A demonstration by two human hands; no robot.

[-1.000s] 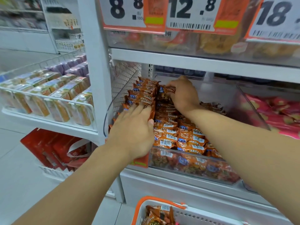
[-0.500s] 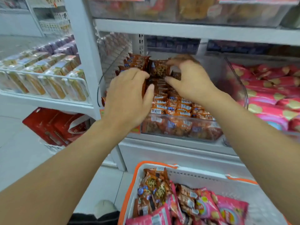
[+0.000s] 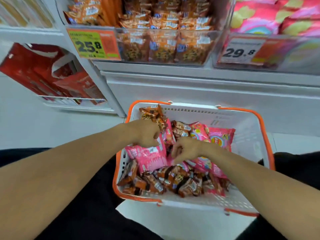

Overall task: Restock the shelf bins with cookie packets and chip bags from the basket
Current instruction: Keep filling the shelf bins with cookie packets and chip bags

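Note:
A white basket (image 3: 190,110) with an orange rim stands on the floor between my knees. It holds orange cookie packets (image 3: 173,183) and pink chip bags (image 3: 150,158). My left hand (image 3: 147,134) is at the basket's left side, fingers curled down against an upright orange packet (image 3: 152,115) and a pink bag; its fingertips are hidden. My right hand (image 3: 187,149) hovers mid-basket over pink bags, fingers loosely curled and holding nothing. Above, a clear bin (image 3: 162,47) is full of orange cookie packets. The bin beside it on the right (image 3: 277,19) holds pink chip bags.
Price tags reading 25.8 (image 3: 91,44) and 29.8 (image 3: 240,51) hang on the bin fronts. The white shelf base (image 3: 190,87) rises just behind the basket. Red packages (image 3: 43,71) fill a low rack at the left. My dark-clothed legs flank the basket.
Both hands have left the cookie bin on the shelf and dropped into the basket. My view has tilted down from the shelf to the basket.

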